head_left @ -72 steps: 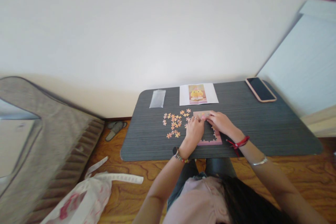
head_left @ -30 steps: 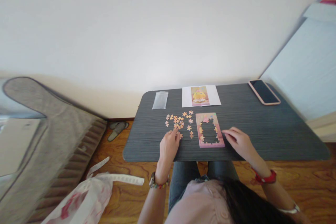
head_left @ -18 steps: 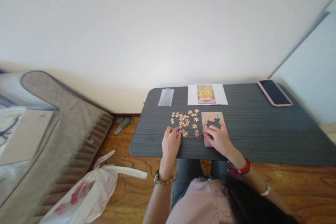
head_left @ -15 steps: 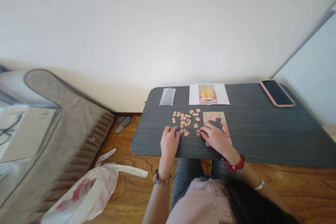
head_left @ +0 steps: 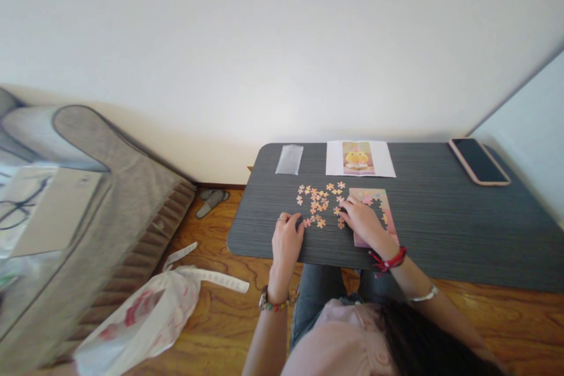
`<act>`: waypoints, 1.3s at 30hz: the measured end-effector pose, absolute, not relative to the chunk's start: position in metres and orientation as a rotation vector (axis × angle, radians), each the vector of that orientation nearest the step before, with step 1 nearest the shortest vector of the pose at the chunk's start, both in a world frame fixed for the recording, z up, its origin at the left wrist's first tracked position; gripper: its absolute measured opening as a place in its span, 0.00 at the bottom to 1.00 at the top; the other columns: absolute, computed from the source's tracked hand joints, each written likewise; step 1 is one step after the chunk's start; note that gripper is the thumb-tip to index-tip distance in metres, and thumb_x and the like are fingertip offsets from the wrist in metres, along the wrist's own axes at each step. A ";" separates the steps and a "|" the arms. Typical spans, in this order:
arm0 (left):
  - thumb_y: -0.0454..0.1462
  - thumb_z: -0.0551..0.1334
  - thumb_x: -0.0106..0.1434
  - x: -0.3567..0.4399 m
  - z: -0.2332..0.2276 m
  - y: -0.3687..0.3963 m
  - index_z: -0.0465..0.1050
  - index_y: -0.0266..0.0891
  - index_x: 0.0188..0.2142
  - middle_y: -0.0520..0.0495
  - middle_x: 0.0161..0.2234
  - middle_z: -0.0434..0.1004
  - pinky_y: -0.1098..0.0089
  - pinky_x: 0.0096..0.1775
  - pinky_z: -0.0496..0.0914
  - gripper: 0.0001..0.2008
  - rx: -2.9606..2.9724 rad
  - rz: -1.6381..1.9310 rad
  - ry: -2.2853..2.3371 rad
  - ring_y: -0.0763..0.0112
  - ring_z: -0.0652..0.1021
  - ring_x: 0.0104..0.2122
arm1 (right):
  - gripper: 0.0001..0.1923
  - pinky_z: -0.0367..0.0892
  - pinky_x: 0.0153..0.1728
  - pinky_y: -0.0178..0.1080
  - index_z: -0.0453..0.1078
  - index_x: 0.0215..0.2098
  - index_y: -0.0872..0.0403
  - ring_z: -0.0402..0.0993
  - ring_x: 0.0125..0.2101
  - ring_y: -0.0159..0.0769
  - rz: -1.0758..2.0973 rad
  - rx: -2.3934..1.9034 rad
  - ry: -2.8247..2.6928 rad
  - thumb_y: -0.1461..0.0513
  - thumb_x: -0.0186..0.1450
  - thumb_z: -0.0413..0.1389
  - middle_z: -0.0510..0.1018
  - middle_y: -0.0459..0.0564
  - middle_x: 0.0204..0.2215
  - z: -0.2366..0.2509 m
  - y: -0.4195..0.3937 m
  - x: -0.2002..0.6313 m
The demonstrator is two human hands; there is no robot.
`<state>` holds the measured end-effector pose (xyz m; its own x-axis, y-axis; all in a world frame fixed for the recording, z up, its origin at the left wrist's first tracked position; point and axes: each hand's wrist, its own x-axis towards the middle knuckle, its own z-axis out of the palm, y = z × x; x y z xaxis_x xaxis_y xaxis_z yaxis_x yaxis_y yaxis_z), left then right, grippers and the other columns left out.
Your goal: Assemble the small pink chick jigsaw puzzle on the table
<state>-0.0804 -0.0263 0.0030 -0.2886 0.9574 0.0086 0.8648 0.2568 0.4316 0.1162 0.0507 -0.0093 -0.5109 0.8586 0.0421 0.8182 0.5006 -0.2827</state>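
Here, left hand [head_left: 287, 241] slightly parted; right hand [head_left: 363, 220], grip unclear, over one puzzle frame [head_left: 360, 238]; one picture sheet [head_left: 359, 158].

Puzzle pieces [head_left: 325, 204] are orange and pink, the puzzle border [head_left: 390, 232] pink, the streaked tabletop [head_left: 445, 223] dark grey.

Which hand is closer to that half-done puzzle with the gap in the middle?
The right. The right hand is over the left part of the puzzle; the left hand is farther left, beside the loose pieces.
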 end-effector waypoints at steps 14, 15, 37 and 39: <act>0.36 0.57 0.61 -0.081 0.003 -0.021 0.72 0.40 0.43 0.46 0.39 0.69 0.71 0.42 0.68 0.12 1.718 0.504 2.264 0.68 0.72 0.40 | 0.07 0.62 0.35 0.36 0.68 0.35 0.54 0.69 0.35 0.35 0.354 -1.410 -2.570 0.62 0.65 0.49 0.72 0.50 0.35 -0.014 0.056 0.120; 0.36 0.56 0.61 -0.081 0.004 -0.019 0.72 0.41 0.43 0.46 0.39 0.69 0.71 0.42 0.68 0.12 1.722 0.499 2.267 0.68 0.72 0.40 | 0.07 0.62 0.35 0.36 0.68 0.35 0.54 0.69 0.34 0.35 0.346 -1.413 -2.567 0.62 0.65 0.49 0.72 0.50 0.35 -0.012 0.056 0.120; 0.41 0.57 0.61 -0.061 0.013 0.017 0.72 0.41 0.37 0.46 0.38 0.68 0.71 0.39 0.66 0.08 1.722 0.400 2.332 0.67 0.70 0.42 | 0.09 0.64 0.38 0.38 0.68 0.37 0.51 0.70 0.37 0.38 0.350 -1.409 -2.513 0.59 0.66 0.47 0.73 0.51 0.36 -0.034 0.054 0.131; 0.41 0.56 0.62 -0.058 0.012 0.017 0.72 0.41 0.36 0.46 0.38 0.68 0.71 0.40 0.65 0.09 1.724 0.382 2.321 0.66 0.70 0.42 | 0.10 0.64 0.39 0.38 0.68 0.37 0.51 0.70 0.37 0.38 0.359 -1.405 -2.495 0.59 0.66 0.46 0.73 0.51 0.37 -0.033 0.054 0.130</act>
